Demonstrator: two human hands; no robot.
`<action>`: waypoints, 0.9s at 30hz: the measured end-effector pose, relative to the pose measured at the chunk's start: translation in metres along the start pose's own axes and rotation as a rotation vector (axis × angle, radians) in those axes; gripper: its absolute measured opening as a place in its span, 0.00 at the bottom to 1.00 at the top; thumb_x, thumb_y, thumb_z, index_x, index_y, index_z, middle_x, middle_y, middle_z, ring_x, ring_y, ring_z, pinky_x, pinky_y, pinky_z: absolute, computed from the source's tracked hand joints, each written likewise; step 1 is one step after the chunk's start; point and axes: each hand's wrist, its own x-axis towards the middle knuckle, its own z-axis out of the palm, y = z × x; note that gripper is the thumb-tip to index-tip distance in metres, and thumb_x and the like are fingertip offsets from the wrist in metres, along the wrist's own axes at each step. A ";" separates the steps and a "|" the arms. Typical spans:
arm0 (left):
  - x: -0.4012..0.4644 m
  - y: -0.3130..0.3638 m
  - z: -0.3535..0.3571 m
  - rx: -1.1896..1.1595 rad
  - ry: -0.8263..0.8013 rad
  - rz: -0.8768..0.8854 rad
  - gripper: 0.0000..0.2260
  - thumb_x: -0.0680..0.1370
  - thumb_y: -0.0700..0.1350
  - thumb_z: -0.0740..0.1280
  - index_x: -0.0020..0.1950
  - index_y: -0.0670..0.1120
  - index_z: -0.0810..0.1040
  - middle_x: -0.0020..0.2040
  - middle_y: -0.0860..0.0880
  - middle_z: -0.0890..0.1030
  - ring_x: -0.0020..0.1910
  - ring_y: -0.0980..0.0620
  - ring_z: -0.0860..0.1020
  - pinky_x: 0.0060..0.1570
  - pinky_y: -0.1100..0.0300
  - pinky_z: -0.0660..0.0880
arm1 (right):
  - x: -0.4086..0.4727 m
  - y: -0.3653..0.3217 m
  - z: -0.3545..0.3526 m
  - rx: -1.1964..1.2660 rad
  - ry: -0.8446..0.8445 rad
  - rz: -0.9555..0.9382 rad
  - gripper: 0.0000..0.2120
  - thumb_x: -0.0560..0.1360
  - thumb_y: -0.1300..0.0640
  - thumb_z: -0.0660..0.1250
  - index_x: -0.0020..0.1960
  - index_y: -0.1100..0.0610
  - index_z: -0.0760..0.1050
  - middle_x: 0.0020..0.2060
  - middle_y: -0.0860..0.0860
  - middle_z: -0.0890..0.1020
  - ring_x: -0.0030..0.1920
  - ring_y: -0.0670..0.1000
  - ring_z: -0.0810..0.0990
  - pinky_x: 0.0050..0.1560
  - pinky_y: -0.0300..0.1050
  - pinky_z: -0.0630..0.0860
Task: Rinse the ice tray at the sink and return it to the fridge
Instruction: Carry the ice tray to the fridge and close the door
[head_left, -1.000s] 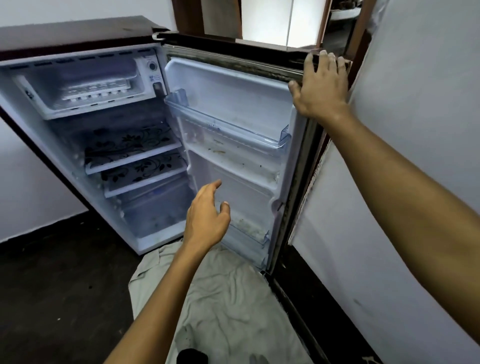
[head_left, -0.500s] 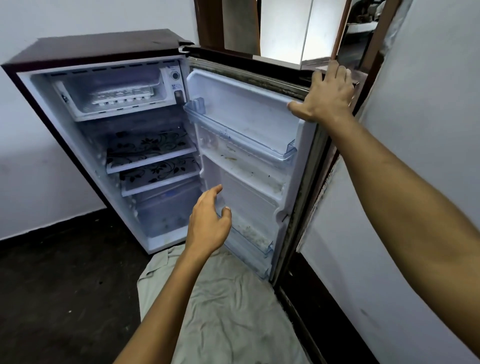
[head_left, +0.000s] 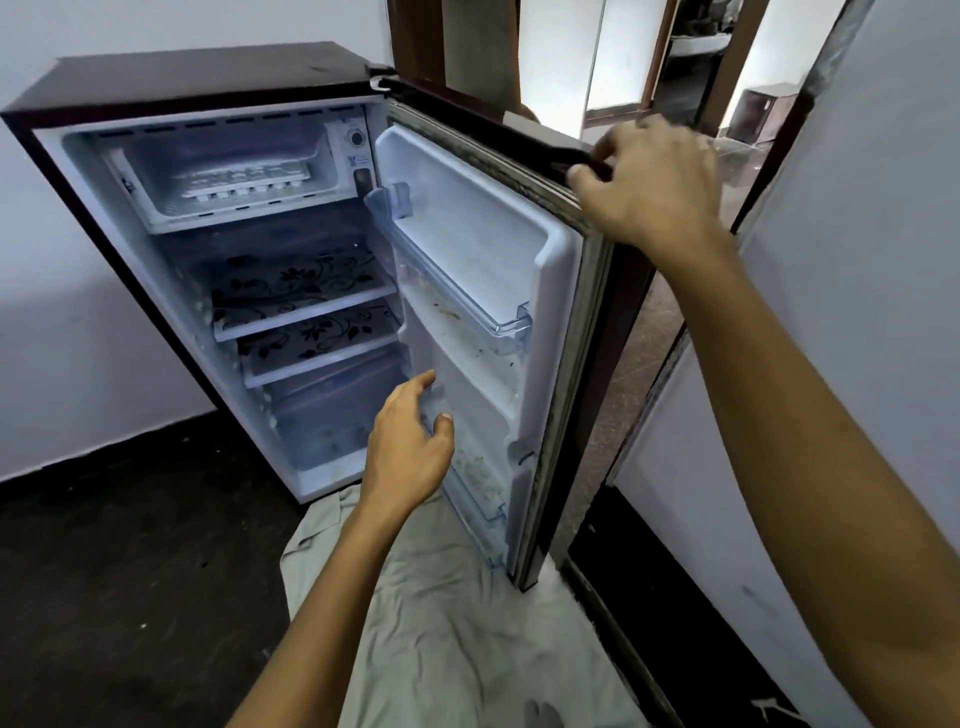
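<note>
1. Standing at the open fridge (head_left: 171, 83); I judge the tray is back inside, door-closing step.
2. Lower centre: left hand (head_left: 408, 447) empty, fingers loosely spread.
3. Upper right: right hand (head_left: 649, 187) curled over the door (head_left: 561, 332) top edge; earlier it lay flatter.
4. Upper left: ice tray (head_left: 244, 184) in the freezer box.
5. Next: swing the door shut.
6. Camera has pulled back.

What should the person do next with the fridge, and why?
Probably swing the open fridge door shut: the white ice tray already sits in the freezer compartment, the right hand is at the door's top edge, and the left hand is empty.
</note>
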 end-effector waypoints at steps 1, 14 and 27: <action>-0.002 -0.004 -0.003 -0.008 -0.001 -0.005 0.22 0.78 0.40 0.62 0.72 0.46 0.65 0.71 0.49 0.69 0.69 0.48 0.68 0.67 0.50 0.67 | -0.006 0.003 0.001 0.058 0.020 0.047 0.26 0.78 0.42 0.55 0.69 0.56 0.67 0.68 0.59 0.69 0.68 0.59 0.66 0.70 0.56 0.59; -0.018 -0.062 -0.045 -0.079 0.027 -0.049 0.22 0.79 0.40 0.62 0.72 0.46 0.66 0.71 0.49 0.69 0.69 0.48 0.69 0.67 0.48 0.68 | -0.087 -0.057 0.030 0.637 -0.135 0.121 0.27 0.80 0.39 0.48 0.76 0.49 0.52 0.71 0.57 0.68 0.68 0.58 0.68 0.65 0.49 0.65; -0.003 -0.108 -0.076 -0.111 0.104 -0.128 0.22 0.79 0.39 0.63 0.73 0.46 0.65 0.70 0.48 0.71 0.66 0.47 0.71 0.62 0.55 0.70 | -0.114 -0.138 0.065 0.968 -0.073 -0.155 0.15 0.77 0.55 0.65 0.63 0.49 0.72 0.53 0.43 0.76 0.52 0.33 0.74 0.53 0.28 0.70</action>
